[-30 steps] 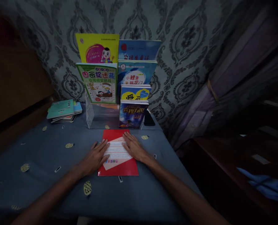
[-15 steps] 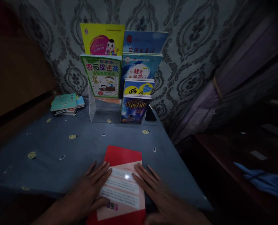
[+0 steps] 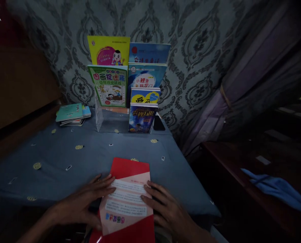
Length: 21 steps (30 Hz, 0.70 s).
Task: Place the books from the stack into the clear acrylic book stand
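A red book (image 3: 130, 202) with a pale panel of small upside-down print lies at the table's near edge, its lower end reaching past that edge. My left hand (image 3: 83, 200) is at its left side, fingers stretched and fingertips resting on the cover's left margin. The left thumb points down toward the lower left part of the book. My right hand (image 3: 162, 206) lies along the right side, its fingers spread over the right margin of the cover. Neither hand wraps round the book; its underside is hidden.
Beyond the book, a clear rack (image 3: 99, 119) holds several upright books, including a green one (image 3: 112, 87) and a dark blue one (image 3: 142, 118). A small stack of books (image 3: 70, 114) lies back left, a black phone (image 3: 159, 123) back right. Blue cloth (image 3: 274, 189) hangs over a dark surface at right.
My left hand has slid slightly outward and its thumb has come off the printed panel. My right hand still rests on the right margin. The camera view has shifted a little.
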{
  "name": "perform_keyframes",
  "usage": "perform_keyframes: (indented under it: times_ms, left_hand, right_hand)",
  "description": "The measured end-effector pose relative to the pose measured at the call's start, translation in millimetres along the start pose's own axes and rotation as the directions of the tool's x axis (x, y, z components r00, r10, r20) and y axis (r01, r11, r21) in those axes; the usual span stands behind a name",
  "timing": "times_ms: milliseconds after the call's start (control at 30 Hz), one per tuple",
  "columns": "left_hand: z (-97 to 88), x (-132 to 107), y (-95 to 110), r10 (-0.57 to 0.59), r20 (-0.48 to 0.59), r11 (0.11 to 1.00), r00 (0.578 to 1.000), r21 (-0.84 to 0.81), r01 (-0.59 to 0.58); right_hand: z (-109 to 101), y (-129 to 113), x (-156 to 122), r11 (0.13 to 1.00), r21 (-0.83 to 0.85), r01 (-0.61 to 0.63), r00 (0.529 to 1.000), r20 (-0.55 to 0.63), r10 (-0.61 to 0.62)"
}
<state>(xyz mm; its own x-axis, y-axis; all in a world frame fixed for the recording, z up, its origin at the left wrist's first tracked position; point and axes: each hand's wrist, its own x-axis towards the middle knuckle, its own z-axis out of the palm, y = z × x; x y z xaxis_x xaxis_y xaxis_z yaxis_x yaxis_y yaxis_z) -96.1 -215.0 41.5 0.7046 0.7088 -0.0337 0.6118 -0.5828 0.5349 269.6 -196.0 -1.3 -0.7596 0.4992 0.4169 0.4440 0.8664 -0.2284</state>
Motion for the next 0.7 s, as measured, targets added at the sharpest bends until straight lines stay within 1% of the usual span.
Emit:
perform_keyframes:
  times_ms: [67, 133, 200, 300, 400, 433, 500, 567, 600, 633, 700]
  left_hand:
    - [-1.0, -3.3, -2.8, -0.011, -0.004, 0.998, 1.000, -0.065, 0.010]
    - [-3.2, -3.6, -3.6, -0.030, -0.011, 0.990, 1.000, -0.135, 0.028]
    - [-7.0, -1.0, -3.5, -0.048, -0.040, 0.975, 0.998, -0.218, 0.038]
    - [-14.3, 6.7, -5.6, -0.076, -0.132, 0.932, 0.988, -0.362, 0.023]
    - [-20.2, 18.1, -10.9, -0.091, -0.255, 0.876, 0.963, -0.480, -0.044]
    - [-21.1, 23.1, -12.7, -0.119, -0.298, 0.851, 0.947, -0.522, -0.058]
    - [-21.0, 35.5, -15.8, -0.229, -0.363, 0.786, 0.903, -0.617, -0.048]
    - [-19.1, 51.6, -18.2, -0.377, -0.413, 0.714, 0.829, -0.700, -0.025]
    - [-18.0, 60.7, -19.1, -0.432, -0.436, 0.685, 0.790, -0.728, -0.027]
    - [-17.2, 70.2, -19.9, -0.463, -0.457, 0.664, 0.759, -0.746, -0.045]
    - [-16.9, 88.7, -21.0, -0.474, -0.503, 0.627, 0.722, -0.769, -0.124]
  right_hand:
    - [-6.5, -1.3, 10.0, 0.995, 0.095, -0.019, 0.999, -0.047, 0.024]
    - [-12.0, -2.8, 21.7, 0.979, 0.196, -0.059, 0.994, -0.083, 0.077]
    - [-16.6, -3.3, 33.2, 0.955, 0.277, -0.102, 0.983, -0.120, 0.140]
    - [-23.5, -1.4, 49.0, 0.932, 0.346, -0.108, 0.961, -0.205, 0.188]
    - [-30.8, 2.4, 64.2, 0.914, 0.382, -0.138, 0.934, -0.256, 0.248]
    - [-33.0, 4.1, 69.3, 0.904, 0.393, -0.168, 0.919, -0.269, 0.288]
    - [-36.5, 8.0, 79.3, 0.873, 0.428, -0.233, 0.868, -0.313, 0.385]
    - [-39.3, 13.2, 88.7, 0.831, 0.475, -0.289, 0.807, -0.345, 0.479]
    - [-40.4, 16.3, 93.2, 0.809, 0.501, -0.308, 0.783, -0.349, 0.515]
    - [-41.5, 19.5, 97.5, 0.788, 0.526, -0.320, 0.765, -0.346, 0.543]
    - [-43.0, 26.5, 105.6, 0.752, 0.571, -0.328, 0.746, -0.332, 0.577]
